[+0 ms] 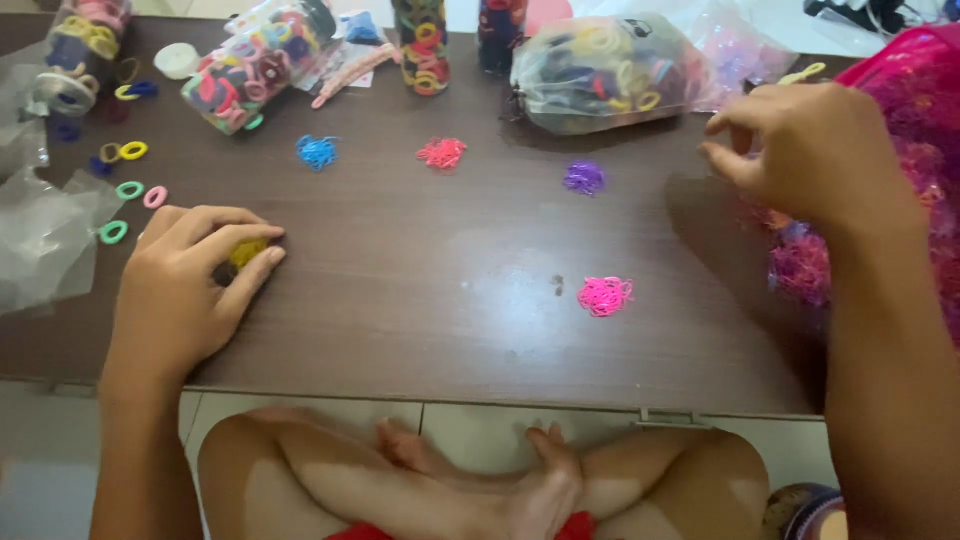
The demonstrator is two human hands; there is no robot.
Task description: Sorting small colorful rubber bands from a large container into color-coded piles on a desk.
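My left hand [185, 280] rests on the brown board [420, 260] at the left, its fingers curled over a small clump of yellow elastic bands [247, 250]. My right hand [800, 150] hovers at the right, thumb and forefinger pinched together near a heap of pink and purple bands [800, 265]; I cannot see anything between the fingertips. Small piles lie apart on the board: blue bands [318, 152], red bands [442, 153], purple bands [584, 178] and bright pink bands [605, 296].
At the back stand a tipped jar of hair ties [255, 70], an upright jar [420, 45] and a clear bag of ties [600, 70]. Loose ring ties [130, 190] and crumpled plastic [40, 235] lie at the left. My crossed legs [480, 480] are below the board's edge.
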